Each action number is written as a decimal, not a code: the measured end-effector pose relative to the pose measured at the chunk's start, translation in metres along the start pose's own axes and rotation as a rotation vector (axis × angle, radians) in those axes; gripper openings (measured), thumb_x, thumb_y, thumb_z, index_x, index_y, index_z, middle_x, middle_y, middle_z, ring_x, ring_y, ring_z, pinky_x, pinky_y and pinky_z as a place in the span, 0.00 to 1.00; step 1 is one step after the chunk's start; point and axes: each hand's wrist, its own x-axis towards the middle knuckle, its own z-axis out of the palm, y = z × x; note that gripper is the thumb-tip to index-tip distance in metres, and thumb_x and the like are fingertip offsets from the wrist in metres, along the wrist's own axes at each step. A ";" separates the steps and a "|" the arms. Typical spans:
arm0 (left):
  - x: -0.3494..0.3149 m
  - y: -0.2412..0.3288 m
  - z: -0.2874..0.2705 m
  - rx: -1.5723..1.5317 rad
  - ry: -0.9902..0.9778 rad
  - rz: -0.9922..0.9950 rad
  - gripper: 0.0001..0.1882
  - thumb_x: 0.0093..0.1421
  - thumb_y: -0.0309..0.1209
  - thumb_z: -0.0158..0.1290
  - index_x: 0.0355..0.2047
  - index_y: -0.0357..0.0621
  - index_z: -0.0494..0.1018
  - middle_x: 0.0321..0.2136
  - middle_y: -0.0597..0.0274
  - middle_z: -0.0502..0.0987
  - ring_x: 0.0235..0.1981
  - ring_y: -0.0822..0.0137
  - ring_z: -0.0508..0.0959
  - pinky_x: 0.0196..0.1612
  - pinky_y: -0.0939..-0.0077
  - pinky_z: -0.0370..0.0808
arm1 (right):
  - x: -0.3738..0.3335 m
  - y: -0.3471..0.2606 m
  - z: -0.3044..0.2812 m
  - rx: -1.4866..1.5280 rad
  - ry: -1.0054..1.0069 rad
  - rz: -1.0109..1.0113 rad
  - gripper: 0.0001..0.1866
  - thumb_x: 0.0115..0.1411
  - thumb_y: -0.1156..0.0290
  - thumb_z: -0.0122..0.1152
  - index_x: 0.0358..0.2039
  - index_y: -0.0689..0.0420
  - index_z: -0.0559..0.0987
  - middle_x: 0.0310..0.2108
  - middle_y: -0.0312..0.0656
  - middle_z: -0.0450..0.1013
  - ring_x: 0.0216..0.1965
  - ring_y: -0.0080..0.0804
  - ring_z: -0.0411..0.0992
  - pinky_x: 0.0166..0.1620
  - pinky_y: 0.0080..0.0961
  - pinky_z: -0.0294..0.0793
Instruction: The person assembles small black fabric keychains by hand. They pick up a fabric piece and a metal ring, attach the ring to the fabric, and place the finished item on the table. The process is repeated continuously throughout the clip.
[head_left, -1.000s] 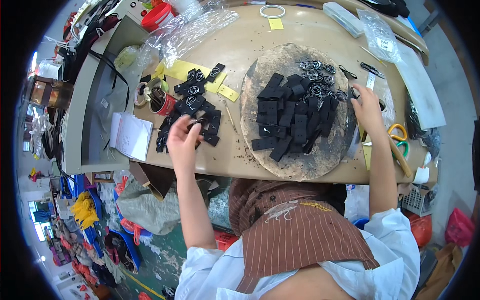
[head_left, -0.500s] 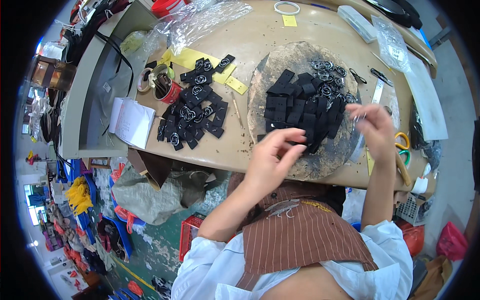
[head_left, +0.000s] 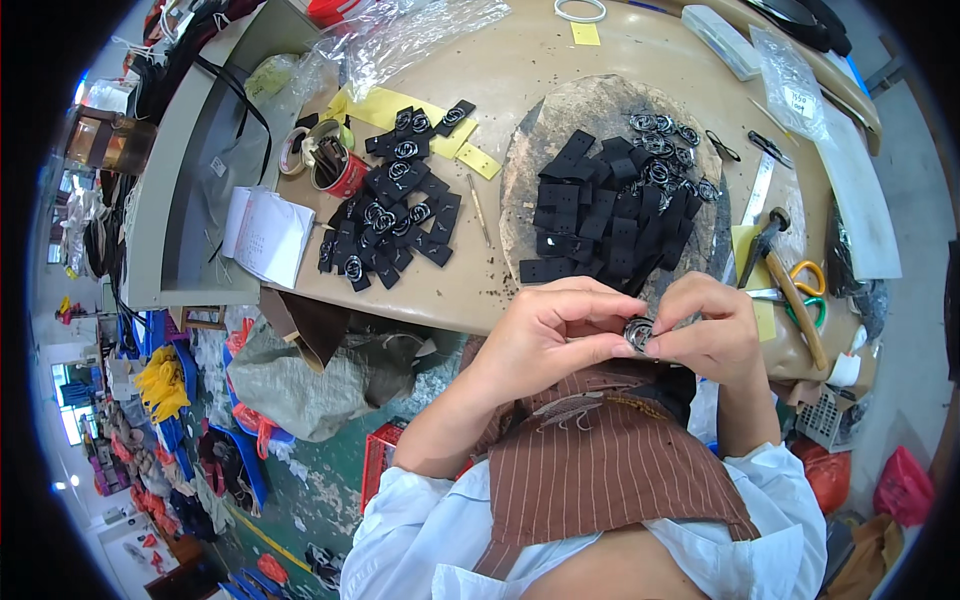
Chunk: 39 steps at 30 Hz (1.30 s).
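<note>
Tabs (head_left: pixel 433 250), all black, form two piles: a left pile (head_left: pixel 395 190) on the worktop (head_left: pixel 520 50) and a right pile (head_left: pixel 600 215) on one round board (head_left: pixel 590 105). They overlap too much for me to count singly, as do the loose rings (head_left: pixel 657 145) at the board's upper right. Besides these I count one hammer (head_left: pixel 797 310), one pair of scissors (head_left: pixel 812 293), one red cup (head_left: pixel 347 181) and one paper pad (head_left: pixel 268 235).

One ring piece (head_left: pixel 636 335) is up at the fingertips, by the near edge of the board and in front of the person's body. Its round face is turned up toward my camera, and being round, it gives me no clear long axis.

I see two hands on it. The left hand (head_left: pixel 540 335) pinches its left side, thumb and finger nearly together, the other fingers bent. The right hand (head_left: pixel 722 330) grips the right side in a matching pinch, fingers curled. Whether a tab is caught in there too, I cannot tell.
</note>
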 end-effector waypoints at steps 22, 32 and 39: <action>-0.009 -0.016 0.013 0.586 0.412 0.415 0.09 0.47 0.16 0.59 0.31 0.35 0.76 0.32 0.55 0.77 0.32 0.68 0.79 0.32 0.80 0.79 | 0.006 -0.010 0.011 -0.092 -0.063 0.293 0.16 0.39 0.75 0.72 0.32 0.58 0.80 0.29 0.39 0.69 0.29 0.28 0.70 0.30 0.21 0.70; -0.008 -0.013 0.013 0.568 0.368 0.488 0.09 0.47 0.17 0.59 0.31 0.37 0.76 0.31 0.57 0.77 0.28 0.68 0.79 0.26 0.80 0.78 | -0.010 0.013 0.030 0.480 0.021 0.287 0.07 0.48 0.76 0.67 0.28 0.59 0.79 0.25 0.36 0.70 0.26 0.23 0.68 0.27 0.17 0.64; -0.013 -0.016 0.016 0.566 0.504 0.373 0.09 0.48 0.16 0.59 0.31 0.36 0.76 0.31 0.56 0.77 0.30 0.69 0.79 0.29 0.80 0.78 | -0.001 -0.003 0.034 -0.053 0.090 0.148 0.16 0.41 0.67 0.73 0.32 0.57 0.80 0.27 0.38 0.69 0.30 0.27 0.68 0.30 0.20 0.66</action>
